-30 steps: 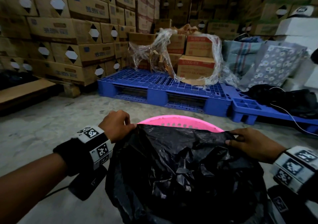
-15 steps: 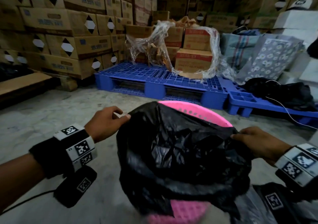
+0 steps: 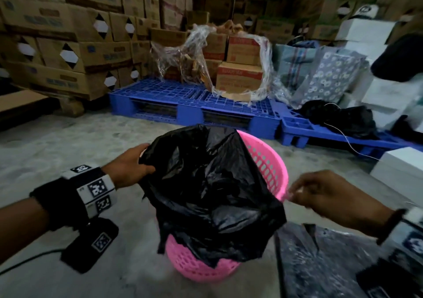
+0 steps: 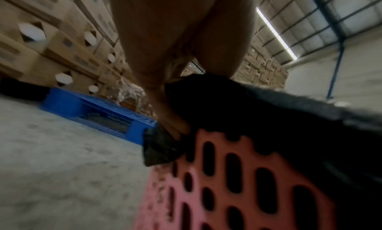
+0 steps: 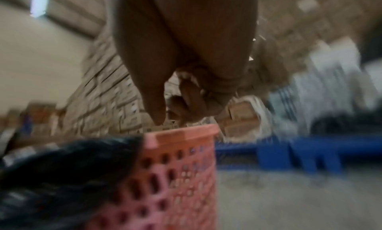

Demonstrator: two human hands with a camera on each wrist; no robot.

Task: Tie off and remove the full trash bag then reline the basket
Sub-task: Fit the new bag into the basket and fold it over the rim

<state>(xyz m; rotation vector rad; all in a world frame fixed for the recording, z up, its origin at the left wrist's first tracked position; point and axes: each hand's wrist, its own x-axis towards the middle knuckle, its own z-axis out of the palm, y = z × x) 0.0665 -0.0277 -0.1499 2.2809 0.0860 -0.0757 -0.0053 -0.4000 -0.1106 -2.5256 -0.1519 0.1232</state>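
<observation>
While the black bag (image 3: 212,192) drapes over the near and left rim of the pink basket (image 3: 272,167), leaving the far-right rim bare, I judge this the relining step, the liner only half seated. My left hand (image 3: 130,167) pinches the bag's edge at the basket's left side, fingers curled round the plastic. My right hand (image 3: 320,194) hovers just right of the basket, fingers loosely curled and holding nothing I can see, though it is blurred. Next I would catch the loose edge and stretch it over the bare rim, without dragging the left side off.
</observation>
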